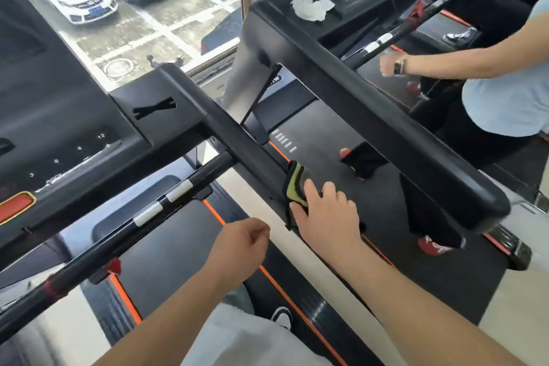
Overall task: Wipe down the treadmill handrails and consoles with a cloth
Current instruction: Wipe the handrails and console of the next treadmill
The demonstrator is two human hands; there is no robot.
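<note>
Cloth (294, 190), black with a yellow-green patch, lies wrapped over the near treadmill's right handrail (237, 139), close to the rail's lower end. My feed shows the right hand (326, 211) on top of it. Its fingers (328, 191) are slightly spread and curved over the rail, with the thumb against the cloth's lower edge, so the cloth is clamped to the rail rather than just resting there. The left hand (240, 243) hangs in the air just beside the right hand, touching nothing. Its fingers are loosely curled in, thumb near the forefinger, and I see nothing in them.

I judge the job to be in its handrail stage and nowhere near finished. The black surfaces give me no clear mark of what has been wiped, so I cannot say whether the upper part of this rail is done. The console (59, 127) with its numbered keys sits well apart from the cloth, as does the front crossbar (148, 211) with its silver grip plates. I would count both as left to do. The left handrail of this machine is out of view.

The neighbouring treadmill (386, 133) also waits. A crumpled white tissue (312, 7) lies on its console, and another person (505, 98) stands on it, which may hold that machine up.
</note>
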